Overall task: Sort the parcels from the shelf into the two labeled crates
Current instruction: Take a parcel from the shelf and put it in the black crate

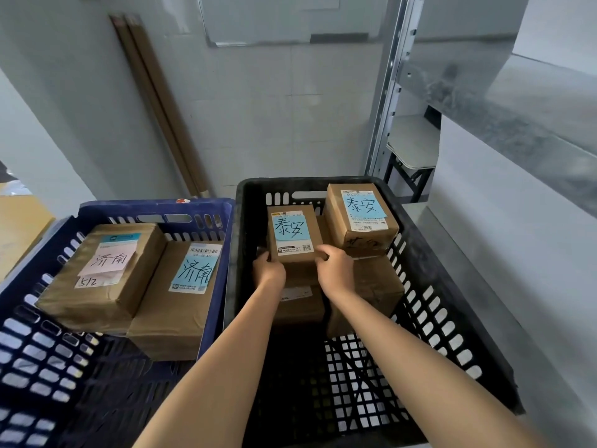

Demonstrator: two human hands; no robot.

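A small brown parcel [292,232] with a blue handwritten note sits inside the black crate [429,305], on top of other boxes. My left hand [268,270] grips its near left corner and my right hand [336,265] grips its near right corner. A second blue-noted parcel [360,218] stands stacked at the crate's far right. The blue crate [38,344] to the left holds a parcel with a pink note [103,273] and a parcel with a blue note [181,295]. The metal shelf [504,92] rises on the right.
Plain brown boxes [374,286] lie under the stacked parcels in the black crate. Long cardboard tubes [161,108] lean against the tiled wall behind the crates. A folding table [412,150] shows behind the shelf's upright.
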